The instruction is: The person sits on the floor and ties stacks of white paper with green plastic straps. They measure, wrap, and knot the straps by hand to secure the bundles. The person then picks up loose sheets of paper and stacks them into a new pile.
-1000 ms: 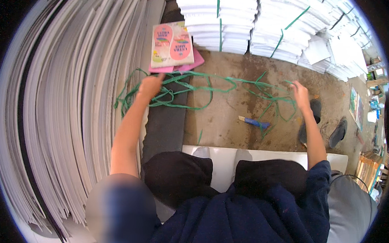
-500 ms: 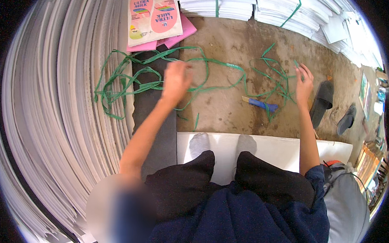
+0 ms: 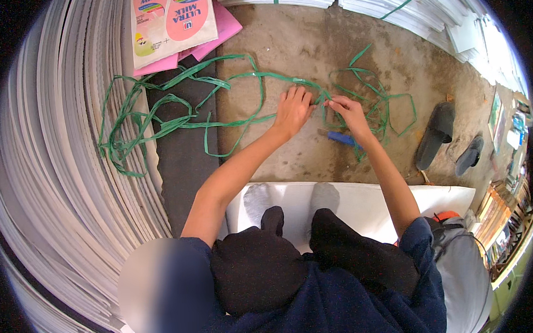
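A long green plastic strap [image 3: 177,120] lies in loose tangles across the concrete floor and a dark mat [image 3: 187,163]. My left hand [image 3: 292,110] and my right hand [image 3: 345,111] meet near the middle of the floor, both pinching the same stretch of green strap between their fingertips. More strap loops [image 3: 387,103] lie to the right of my right hand. A blue-handled cutter [image 3: 339,137] rests on the floor just under my right wrist. My feet in grey socks [image 3: 291,198] stand on a white sheet [image 3: 397,200].
A tall fanned stack of grey-white sheets [image 3: 61,173] fills the left side. Pink printed cartons [image 3: 173,23] lie top left. Strapped white paper bundles [image 3: 390,1] line the top. Two dark sandals [image 3: 447,139] sit on the right, with books [image 3: 500,211] beyond.
My left hand has come in from the left tangle and my right hand from the far right; they now meet on the strap at the centre. The view has tilted down.
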A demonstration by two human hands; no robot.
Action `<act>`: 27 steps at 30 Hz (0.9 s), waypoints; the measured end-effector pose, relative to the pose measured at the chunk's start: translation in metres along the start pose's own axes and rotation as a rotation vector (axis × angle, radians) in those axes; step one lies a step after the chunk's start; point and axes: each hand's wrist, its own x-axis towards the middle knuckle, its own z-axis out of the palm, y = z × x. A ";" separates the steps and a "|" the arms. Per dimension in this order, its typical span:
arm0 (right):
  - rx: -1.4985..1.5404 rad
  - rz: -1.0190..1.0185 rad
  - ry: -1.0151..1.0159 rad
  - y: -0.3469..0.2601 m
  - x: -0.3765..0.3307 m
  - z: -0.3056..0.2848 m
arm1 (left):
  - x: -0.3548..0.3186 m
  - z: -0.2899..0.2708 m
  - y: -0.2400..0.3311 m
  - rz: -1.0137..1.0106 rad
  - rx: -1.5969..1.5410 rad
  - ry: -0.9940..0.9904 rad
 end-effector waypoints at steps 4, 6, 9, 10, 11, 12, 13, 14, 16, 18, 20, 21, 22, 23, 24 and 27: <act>0.207 0.126 -0.089 -0.005 0.011 0.014 | -0.002 -0.006 0.000 -0.176 -0.339 -0.016; 0.323 0.196 -0.140 -0.010 0.014 0.013 | -0.007 -0.024 0.001 -0.389 -0.463 -0.154; 0.394 0.232 -0.130 -0.014 0.017 -0.014 | -0.025 -0.063 -0.048 -0.562 -0.298 0.060; 0.320 0.189 -0.058 -0.009 0.017 -0.031 | -0.028 -0.087 -0.068 -0.583 -0.292 0.289; 0.204 0.157 0.040 -0.010 0.018 -0.046 | -0.041 -0.111 -0.104 -0.573 -0.189 0.451; 0.089 0.116 0.132 -0.011 0.020 -0.061 | -0.069 -0.131 -0.154 -0.647 -0.430 0.600; -0.010 0.063 0.279 0.006 0.015 -0.085 | -0.071 -0.162 -0.164 -0.720 -0.235 0.555; -0.085 -0.028 0.370 0.014 0.020 -0.099 | -0.111 -0.191 -0.211 -0.732 0.021 0.677; -0.196 0.060 0.569 0.064 0.015 -0.166 | -0.132 -0.232 -0.244 -1.056 -0.502 0.653; -0.154 0.162 0.738 0.090 0.003 -0.196 | -0.161 -0.258 -0.261 -1.065 -0.841 0.729; -0.206 0.302 0.927 0.117 -0.015 -0.232 | -0.164 -0.263 -0.269 -1.026 -1.192 0.877; -0.263 0.291 0.977 0.133 -0.029 -0.258 | -0.154 -0.260 -0.273 -0.987 -1.376 0.988; -0.317 0.284 1.020 0.143 -0.043 -0.274 | -0.151 -0.258 -0.276 -0.948 -1.553 1.099; -0.307 0.357 1.049 0.146 -0.065 -0.275 | -0.129 -0.253 -0.247 -0.934 -1.471 1.231; -0.272 0.415 1.051 0.139 -0.078 -0.266 | -0.124 -0.265 -0.226 -0.907 -1.369 1.219; -0.181 0.517 1.138 0.115 -0.103 -0.263 | -0.112 -0.288 -0.203 -0.778 -1.078 1.102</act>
